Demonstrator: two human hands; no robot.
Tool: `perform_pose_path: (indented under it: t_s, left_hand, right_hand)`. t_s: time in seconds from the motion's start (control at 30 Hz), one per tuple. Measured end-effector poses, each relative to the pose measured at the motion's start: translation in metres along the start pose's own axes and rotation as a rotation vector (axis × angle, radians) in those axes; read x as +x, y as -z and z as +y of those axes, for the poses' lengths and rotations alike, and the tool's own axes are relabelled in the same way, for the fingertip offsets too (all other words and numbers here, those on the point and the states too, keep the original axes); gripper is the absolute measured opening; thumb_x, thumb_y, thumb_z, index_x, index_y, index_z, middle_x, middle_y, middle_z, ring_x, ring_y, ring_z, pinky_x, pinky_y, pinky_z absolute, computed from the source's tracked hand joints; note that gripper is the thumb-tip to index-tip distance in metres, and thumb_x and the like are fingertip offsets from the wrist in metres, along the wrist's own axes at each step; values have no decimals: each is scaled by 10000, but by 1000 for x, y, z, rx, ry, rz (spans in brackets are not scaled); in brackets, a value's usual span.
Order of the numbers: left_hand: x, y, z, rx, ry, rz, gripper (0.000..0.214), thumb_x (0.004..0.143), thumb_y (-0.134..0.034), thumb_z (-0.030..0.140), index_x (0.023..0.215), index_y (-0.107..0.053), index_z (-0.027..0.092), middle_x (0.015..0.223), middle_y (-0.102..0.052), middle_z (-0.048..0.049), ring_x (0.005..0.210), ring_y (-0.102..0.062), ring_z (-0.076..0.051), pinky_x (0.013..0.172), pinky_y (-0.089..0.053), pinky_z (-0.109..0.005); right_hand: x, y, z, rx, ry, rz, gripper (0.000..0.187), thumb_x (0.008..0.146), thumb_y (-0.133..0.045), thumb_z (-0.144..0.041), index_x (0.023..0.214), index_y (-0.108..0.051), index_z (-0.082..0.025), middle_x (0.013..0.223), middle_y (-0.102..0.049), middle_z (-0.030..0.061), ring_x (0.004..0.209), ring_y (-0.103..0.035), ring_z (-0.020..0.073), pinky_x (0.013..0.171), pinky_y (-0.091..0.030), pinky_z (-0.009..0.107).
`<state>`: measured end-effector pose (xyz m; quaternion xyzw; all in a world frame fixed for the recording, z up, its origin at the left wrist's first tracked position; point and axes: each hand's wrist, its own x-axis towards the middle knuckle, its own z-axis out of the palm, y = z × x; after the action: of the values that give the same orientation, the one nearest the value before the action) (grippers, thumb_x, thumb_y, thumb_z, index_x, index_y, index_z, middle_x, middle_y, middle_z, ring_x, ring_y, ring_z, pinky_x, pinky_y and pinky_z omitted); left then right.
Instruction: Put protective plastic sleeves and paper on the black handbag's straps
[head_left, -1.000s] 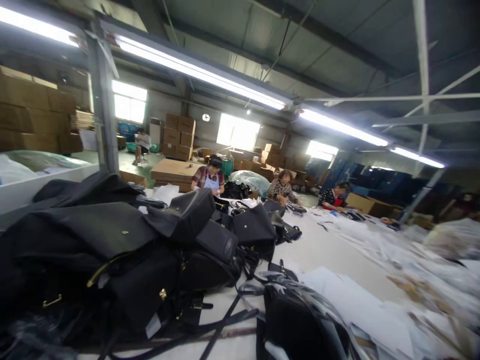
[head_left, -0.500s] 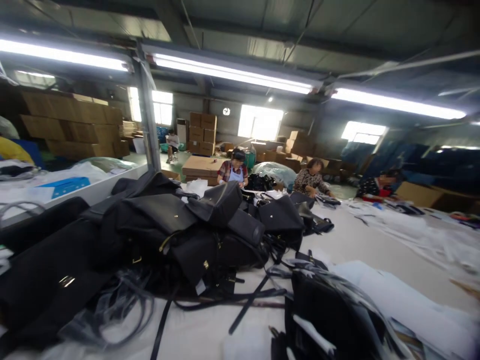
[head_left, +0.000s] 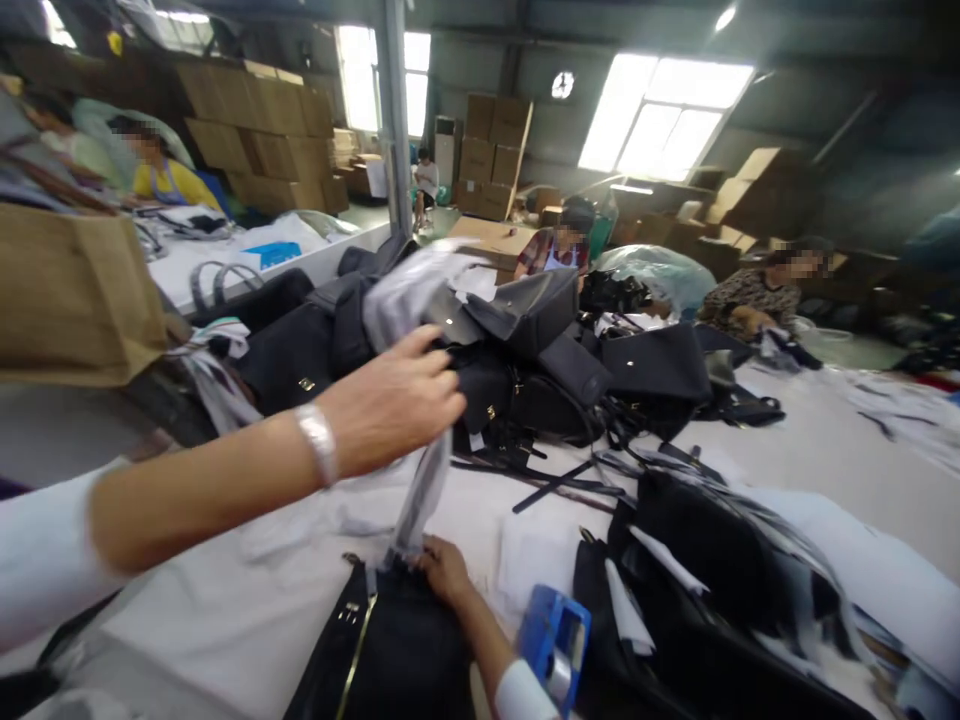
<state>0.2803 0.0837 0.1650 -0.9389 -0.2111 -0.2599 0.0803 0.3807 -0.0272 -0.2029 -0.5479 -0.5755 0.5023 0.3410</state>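
Note:
In front of me a black bag (head_left: 420,650) with a gold zipper lies on the table, partly cut off by the lower edge. My right hand (head_left: 446,570) has its fingers closed at the bag's top, where a plastic-wrapped strap (head_left: 421,500) comes out. Higher up, my left hand (head_left: 394,405), with a white band at its wrist, is curled around the plastic-wrapped strap. Blurred clear plastic (head_left: 420,285) flares out above the left fingers. Close by my right forearm sits a blue tape dispenser (head_left: 555,645).
Behind my hands a heap of black bags (head_left: 525,310) covers the table (head_left: 495,490). More black bags (head_left: 697,570) with plastic-wrapped straps lie at the right. A brown paper bag (head_left: 75,295) is at the left. Several co-workers sit farther off, near cardboard boxes (head_left: 255,130).
The view has turned left and down. Both my hands have come into sight, on the bag and the strap. The bag heap now appears higher and farther right.

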Motion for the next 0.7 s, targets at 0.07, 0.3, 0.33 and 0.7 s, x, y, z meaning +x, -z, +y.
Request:
perform_pose_path:
  t_s: [0.07,0.3,0.33,0.7]
  left_hand:
    - [15,-14,-3,92,-263,-101,224,915,-440,69,954,-637,171,1076,-624,-24,1262,-440,-219,1179,-142,-540]
    - [-87,-138,-1,-513,678,-208,221,935,-403,225,1042,-593,200,1080,-637,-67,1068,-576,-198,955,-433,-330]
    - [-118,-157,0,-549,766,-283,216,922,-402,230,931,-615,190,926,-668,-58,940,-621,-202,860,-471,-316]
    - [-214,-257,39,-849,998,-646,132,795,-544,208,728,-656,187,569,-634,-14,560,-641,-193,618,-435,-269]
  right_hand:
    - [3,-1,9,75,-53,26,171,775,-543,-267,863,-687,-234,851,-696,-14,853,-616,202,783,-440,280]
    - [6,1,25,312,-214,198,247,740,-584,-438,786,-574,-195,643,-567,-31,542,-484,126,486,-375,212]
    - [6,1,25,338,-231,207,269,733,-590,-455,791,-569,-194,629,-552,-36,510,-459,114,460,-357,205]
    - [-5,-1,13,161,-379,317,270,744,-565,-473,735,-518,-207,534,-472,-70,456,-471,121,482,-389,232]
